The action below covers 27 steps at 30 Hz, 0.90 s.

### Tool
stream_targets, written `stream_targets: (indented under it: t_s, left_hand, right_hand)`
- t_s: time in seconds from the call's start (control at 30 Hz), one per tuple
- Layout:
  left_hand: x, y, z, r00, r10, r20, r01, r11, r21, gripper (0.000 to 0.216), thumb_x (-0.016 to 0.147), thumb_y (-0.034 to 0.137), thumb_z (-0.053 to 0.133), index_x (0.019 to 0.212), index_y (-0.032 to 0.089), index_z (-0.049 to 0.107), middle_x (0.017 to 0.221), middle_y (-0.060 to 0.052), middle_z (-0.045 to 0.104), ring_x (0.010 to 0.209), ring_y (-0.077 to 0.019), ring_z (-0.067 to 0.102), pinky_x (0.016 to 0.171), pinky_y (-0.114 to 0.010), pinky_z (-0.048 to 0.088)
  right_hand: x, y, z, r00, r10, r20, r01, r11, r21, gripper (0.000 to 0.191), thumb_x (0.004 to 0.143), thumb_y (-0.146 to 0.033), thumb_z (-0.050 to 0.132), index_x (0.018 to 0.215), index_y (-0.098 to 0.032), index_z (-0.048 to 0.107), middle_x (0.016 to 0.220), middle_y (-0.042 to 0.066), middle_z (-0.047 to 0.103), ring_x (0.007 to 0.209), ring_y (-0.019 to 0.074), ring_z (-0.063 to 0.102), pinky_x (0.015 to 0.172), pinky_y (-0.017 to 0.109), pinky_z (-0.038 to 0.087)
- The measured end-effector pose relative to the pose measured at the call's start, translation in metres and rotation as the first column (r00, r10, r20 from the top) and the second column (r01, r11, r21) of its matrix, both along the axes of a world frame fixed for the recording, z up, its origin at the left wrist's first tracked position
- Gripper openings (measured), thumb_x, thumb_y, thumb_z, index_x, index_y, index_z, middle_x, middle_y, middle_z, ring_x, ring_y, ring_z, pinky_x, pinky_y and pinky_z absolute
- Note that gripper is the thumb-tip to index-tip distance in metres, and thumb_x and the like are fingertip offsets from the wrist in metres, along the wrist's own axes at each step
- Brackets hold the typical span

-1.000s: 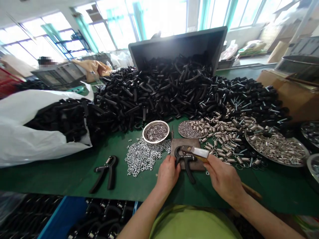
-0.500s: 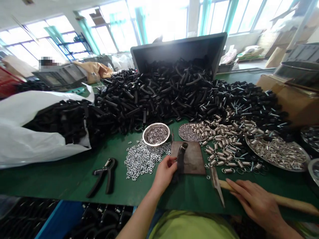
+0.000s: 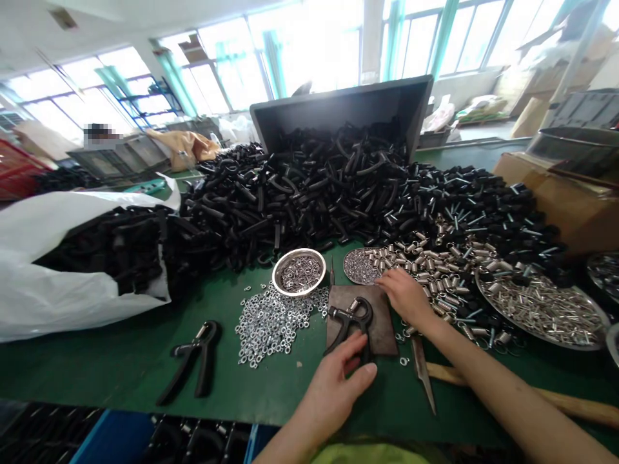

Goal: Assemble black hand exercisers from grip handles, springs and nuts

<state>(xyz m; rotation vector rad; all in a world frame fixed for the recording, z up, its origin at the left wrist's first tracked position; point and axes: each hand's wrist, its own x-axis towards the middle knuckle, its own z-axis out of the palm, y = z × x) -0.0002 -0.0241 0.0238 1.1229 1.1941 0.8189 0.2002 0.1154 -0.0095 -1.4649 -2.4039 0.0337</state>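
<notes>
A black hand grip exerciser (image 3: pixel 355 317) with a metal coil spring lies over a dark metal plate (image 3: pixel 387 328). My left hand (image 3: pixel 333 380) is closed loosely about the lower end of one handle, thumb on the near side. My right hand (image 3: pixel 406 298) reaches to the edge of an oval tray (image 3: pixel 355 267) of tiny metal parts. Its fingertips are drawn together there, and what they hold is too small to make out. Below the right forearm a hammer (image 3: pixel 423 377) with a wooden handle rests on the green table.
Another hand grip exerciser (image 3: pixel 193 361) lies at left. A round bowl (image 3: pixel 275 274) of metal parts stands by loose nuts (image 3: pixel 268 328). Springs (image 3: pixel 442 280) and a tray of metal pins (image 3: pixel 599 322) are at right. Black handles (image 3: pixel 309 193) spill from a grey bin (image 3: pixel 338 103) behind.
My right hand has left the hammer and moved up and left to the oval tray. The exerciser on the plate has turned, so both its handles show; my left hand has shifted nearer me.
</notes>
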Motion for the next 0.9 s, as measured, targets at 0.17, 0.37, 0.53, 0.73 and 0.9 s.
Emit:
stream_targets:
  t_s: [0.17, 0.37, 0.53, 0.73, 0.9]
  left_hand:
    - [-0.013, 0.057, 0.008, 0.878, 0.098, -0.469, 0.113, 0.909, 0.401, 0.029, 0.083, 0.027, 0.054, 0.11, 0.022, 0.064, 0.115, -0.007, 0.062, 0.107, -0.0196, 0.056, 0.091, -0.032, 0.046]
    - [-0.003, 0.157, -0.014, 0.568, 0.179, -0.803, 0.332, 0.843, 0.423, 0.023, 0.084, 0.021, 0.051, 0.1, 0.016, 0.066, 0.1, -0.009, 0.063, 0.1, -0.02, 0.056, 0.092, -0.031, 0.041]
    - [0.017, 0.199, -0.033, 0.548, 0.142, -0.824, 0.305, 0.883, 0.355, 0.015, 0.077, 0.018, 0.06, 0.087, 0.011, 0.068, 0.097, -0.013, 0.062, 0.1, -0.0244, 0.056, 0.089, -0.033, 0.042]
    - [0.013, 0.208, -0.04, 0.651, 0.143, -0.746, 0.192, 0.919, 0.344, 0.011, 0.077, 0.018, 0.06, 0.083, 0.014, 0.068, 0.097, -0.011, 0.064, 0.098, -0.0226, 0.057, 0.091, -0.032, 0.04]
    - [0.009, 0.203, -0.035, 0.816, 0.153, -0.558, 0.057, 0.938, 0.341, 0.009, 0.077, 0.021, 0.061, 0.079, 0.015, 0.068, 0.086, -0.007, 0.067, 0.089, -0.0199, 0.059, 0.085, -0.032, 0.044]
  right_hand:
    - [-0.032, 0.063, -0.005, 0.999, -0.048, 0.019, 0.05, 0.995, -0.089, 0.019, 0.083, -0.016, 0.049, 0.083, -0.018, 0.067, 0.092, 0.011, 0.062, 0.096, 0.0218, 0.051, 0.079, 0.03, 0.04]
    - [-0.031, 0.069, -0.009, 0.992, -0.113, -0.064, 0.101, 0.98, -0.174, 0.014, 0.082, -0.019, 0.049, 0.08, -0.018, 0.063, 0.091, 0.01, 0.065, 0.093, 0.0218, 0.054, 0.076, 0.03, 0.039]
    - [-0.023, 0.057, -0.001, 0.949, -0.197, -0.247, 0.143, 0.964, -0.223, 0.02, 0.084, -0.019, 0.041, 0.094, -0.016, 0.058, 0.087, 0.008, 0.066, 0.081, 0.0193, 0.059, 0.073, 0.029, 0.039]
    - [-0.012, 0.026, 0.0, 0.875, -0.159, -0.457, -0.02, 0.932, -0.363, 0.023, 0.085, -0.025, 0.036, 0.101, -0.018, 0.051, 0.084, 0.003, 0.069, 0.063, 0.0136, 0.058, 0.062, 0.026, 0.043]
    - [-0.02, 0.009, -0.005, 0.86, -0.057, -0.508, -0.204, 0.874, -0.442, 0.017, 0.08, -0.029, 0.047, 0.085, -0.017, 0.057, 0.076, 0.001, 0.067, 0.062, 0.0132, 0.058, 0.059, 0.026, 0.044]
